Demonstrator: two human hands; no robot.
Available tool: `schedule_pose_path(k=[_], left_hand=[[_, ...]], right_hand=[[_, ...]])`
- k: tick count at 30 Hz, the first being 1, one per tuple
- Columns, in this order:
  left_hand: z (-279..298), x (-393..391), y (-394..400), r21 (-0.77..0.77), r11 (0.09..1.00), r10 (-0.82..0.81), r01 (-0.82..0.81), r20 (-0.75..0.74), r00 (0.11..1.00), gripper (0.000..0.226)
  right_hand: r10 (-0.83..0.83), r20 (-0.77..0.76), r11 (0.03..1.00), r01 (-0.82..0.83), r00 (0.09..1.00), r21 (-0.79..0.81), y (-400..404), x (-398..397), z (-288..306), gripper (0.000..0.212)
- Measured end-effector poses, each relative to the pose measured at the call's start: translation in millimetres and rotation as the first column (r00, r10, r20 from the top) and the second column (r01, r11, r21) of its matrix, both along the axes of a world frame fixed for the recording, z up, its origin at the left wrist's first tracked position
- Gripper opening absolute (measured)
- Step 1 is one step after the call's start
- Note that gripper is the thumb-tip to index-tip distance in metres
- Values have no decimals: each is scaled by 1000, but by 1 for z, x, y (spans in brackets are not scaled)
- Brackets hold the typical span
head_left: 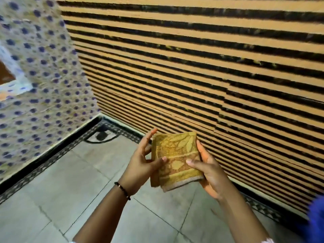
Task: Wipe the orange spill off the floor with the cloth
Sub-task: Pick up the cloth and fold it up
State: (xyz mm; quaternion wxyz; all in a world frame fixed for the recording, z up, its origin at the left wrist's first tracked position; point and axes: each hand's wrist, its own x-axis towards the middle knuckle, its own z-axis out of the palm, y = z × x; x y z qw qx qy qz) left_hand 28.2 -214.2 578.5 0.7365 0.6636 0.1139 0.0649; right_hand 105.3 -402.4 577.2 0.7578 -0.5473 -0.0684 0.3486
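Observation:
A folded yellow cloth (175, 155) with a leaf pattern is held up in front of me, above the floor. My left hand (142, 165) grips its left edge, thumb on top. My right hand (208, 171) holds its right side, thumb pressed on the front face. A beaded bracelet circles my left wrist. No orange spill shows on the grey tiled floor (87, 181) in this view.
A wall of orange and black stripes (210, 67) rises on the right. A dotted tile wall (43, 76) stands on the left. They meet at a corner with a dark floor drain (101, 135). A patterned border runs along the floor edge. Something blue (317, 218) shows at the far right.

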Motion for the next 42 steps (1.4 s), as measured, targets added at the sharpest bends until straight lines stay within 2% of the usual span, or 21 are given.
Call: schedule_pose_path(k=[4,7,10,13,19,23,26,30,33,37,42], left_hand=[[-7,6,-85,35,945,-324,325,-41,945,86],[-11,2,-152,10,889,-457,458,-46,888,89],[-23,-2,-225,5,840,-541,542,-47,840,91],[-31,-5,-292,-14,791,-611,612,-48,790,93],[-42,5,-422,38,660,-748,750,-58,661,89],[-50,23,-486,59,584,-806,810,-74,587,87],[-61,46,-530,71,537,-838,841,-66,541,87],[-90,83,-588,72,519,-850,852,-69,523,86],[-118,113,-630,48,525,-846,849,-81,528,83],[-159,149,-683,60,544,-818,837,-182,545,89],[-225,182,-746,61,612,-737,788,-317,597,96]], right_hand=[[-182,-16,980,180,983,-78,-101,-16,-12,84],[-311,-2,946,309,950,-95,-172,-36,-21,83],[-452,49,883,454,891,-117,-247,-59,-29,76],[-592,138,781,607,794,-145,-315,-84,-32,61],[-693,255,663,735,674,-140,-438,-123,-35,77],[-732,290,584,787,617,-200,-495,-131,-40,40],[-774,281,510,822,567,-253,-534,-122,-45,31],[-773,267,487,809,575,-331,-592,-91,-66,36],[-762,194,527,765,618,-369,-637,-55,-87,42],[-742,122,560,709,660,-428,-696,-7,-120,51],[-717,19,592,622,697,-513,-759,43,-183,59]])
